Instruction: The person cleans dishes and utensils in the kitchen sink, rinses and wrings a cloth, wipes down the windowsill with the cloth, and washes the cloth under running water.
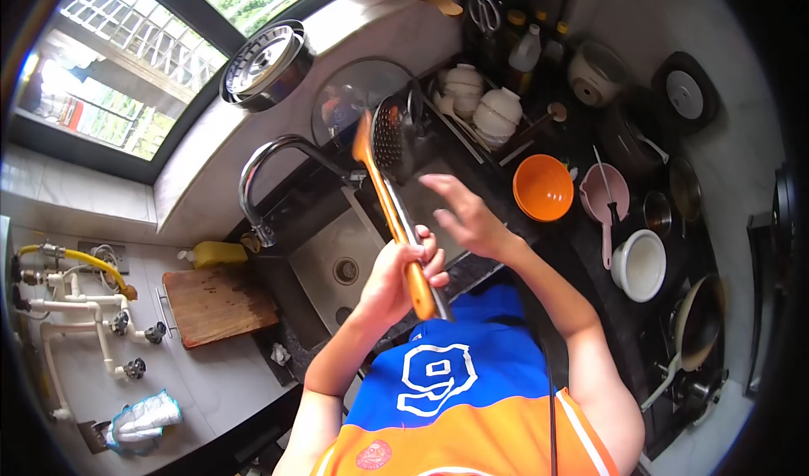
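Observation:
My left hand is wrapped round the handles of a wooden spatula and a skimmer with a perforated metal head. Both tools point away from me, held together above the sink. Just to the right, my right hand is in the air with its fingers apart, slightly blurred and holding nothing. Beyond the tool heads a clear glass lid leans against the wall. A curved faucet stands left of the tools.
On the right counter are orange bowls, a pink pan, a white bowl and a frying pan. Stacked white bowls stand at the back. A cutting board and yellow bottle lie left.

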`<state>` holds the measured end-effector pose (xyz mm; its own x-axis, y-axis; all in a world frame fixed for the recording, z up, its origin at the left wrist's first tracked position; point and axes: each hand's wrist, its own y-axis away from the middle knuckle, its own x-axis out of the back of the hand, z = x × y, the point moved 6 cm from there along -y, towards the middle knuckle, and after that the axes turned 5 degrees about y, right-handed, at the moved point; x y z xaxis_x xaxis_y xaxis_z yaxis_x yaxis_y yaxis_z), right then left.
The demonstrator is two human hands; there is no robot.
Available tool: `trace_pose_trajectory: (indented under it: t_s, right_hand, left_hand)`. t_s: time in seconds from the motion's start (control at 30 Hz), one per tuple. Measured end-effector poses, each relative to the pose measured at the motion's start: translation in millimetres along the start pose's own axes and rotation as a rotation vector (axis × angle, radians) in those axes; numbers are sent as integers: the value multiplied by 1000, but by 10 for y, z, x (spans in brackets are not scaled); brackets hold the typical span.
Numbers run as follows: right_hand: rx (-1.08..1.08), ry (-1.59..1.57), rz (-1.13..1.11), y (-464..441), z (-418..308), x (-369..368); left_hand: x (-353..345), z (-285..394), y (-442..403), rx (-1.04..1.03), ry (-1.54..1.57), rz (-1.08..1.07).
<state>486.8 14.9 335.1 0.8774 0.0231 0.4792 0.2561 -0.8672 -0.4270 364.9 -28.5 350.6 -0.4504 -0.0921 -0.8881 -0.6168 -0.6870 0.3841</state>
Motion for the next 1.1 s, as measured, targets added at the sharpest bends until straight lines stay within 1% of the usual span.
trace_pose_trajectory:
  t_s: [0.03,0.07,0.1,0.13,0.17,0.2,0.23,0.27,0.33,0.4,0.43,0.47,0.5,0.53,0.57,0.6,0.67,0.7,0.73,0.8,0.83,0.87,0.9,0.93,0.97,1.0,1.03,1.07,1.1]
  right_hand:
    - [-290,-432,7,253,195,21]
    - [-579,-861,19,520,349,-18]
    - [-679,-1061,-69,675,310,-2]
    - [-672,-1184,-107,732,237,52]
    - [-671,-1081,-82,748,244,112]
    - [-664,-975,-60,738,265,159]
    - [-668,-821,-100,705,363,170]
    - [-665,-659,-73,670,536,173]
    - [-609,-193,-3,548,977,241]
    - [-695,-326,179,453,1408,298]
    - [-687,-255,194,436,1696,326]
    - [-718,-226,175,402,1938,364]
    - [-676,-151,130,331,2181,429]
    - [-635,-79,82,204,2256,514]
    - [-612,-40,76,131,2320,624]
    - [-516,-21,-9,-22,2602,710]
    - [-575,-50,-86,-154,2779,801]
    - [-554,-139,-69,-276,2638,892]
    - [-628,-207,-64,-284,2787,882]
    - [-737,-327,-120,-282,2976,859]
    - [-680,-423,-85,-305,3060,781]
    - [-677,-426,-102,-307,3136,777]
    - [-771,-430,-153,-302,3129,776]
    - [-869,-432,-200,-268,3143,764]
    - [-1002,-629,-236,-197,3246,719]
    - [-1003,-633,-243,-164,3294,666]
    - [-914,-602,-164,-194,3331,654]
    - [-820,-571,-89,-239,3367,653]
    - [-810,-559,-82,-242,3384,631]
  left_hand:
    - [28,-53,-58,-51,-140,-7]
    - [69,-109,-151,-107,-215,11]
    - [153,-159,-295,-184,-341,16]
    - [269,-217,-458,-260,-466,25]
    - [371,-265,-639,-321,-613,19]
    - [488,-329,-821,-372,-727,78]
    - [584,-367,-1040,-475,-888,89]
    - [605,-402,-1239,-574,-1051,101]
    - [499,-461,-1573,-650,-1099,138]
    - [453,-497,-1922,-578,-1058,160]
    - [451,-509,-2101,-591,-1038,183]
    - [451,-514,-2292,-609,-1017,206]
    - [478,-514,-2464,-615,-1028,236]
    - [514,-524,-2623,-617,-1038,269]
    - [508,-533,-2773,-682,-1051,269]
    - [447,-509,-2976,-738,-1034,303]
    - [569,-485,-3287,-884,-1062,275]
    - [578,-483,-3355,-803,-985,274]
    - [496,-477,-3354,-721,-906,267]
    - [429,-472,-3385,-647,-898,288]
    - [476,-475,-3408,-656,-893,303]
    - [539,-497,-3428,-643,-971,331]
    - [589,-520,-3435,-626,-1049,360]
    - [514,-477,-3357,-628,-1044,373]
    - [499,-482,-3321,-461,-985,383]
    - [497,-529,-3290,-294,-924,388]
    - [575,-557,-3326,-417,-988,442]
    - [594,-569,-3333,-422,-987,451]
    - [591,-569,-3306,-443,-990,479]
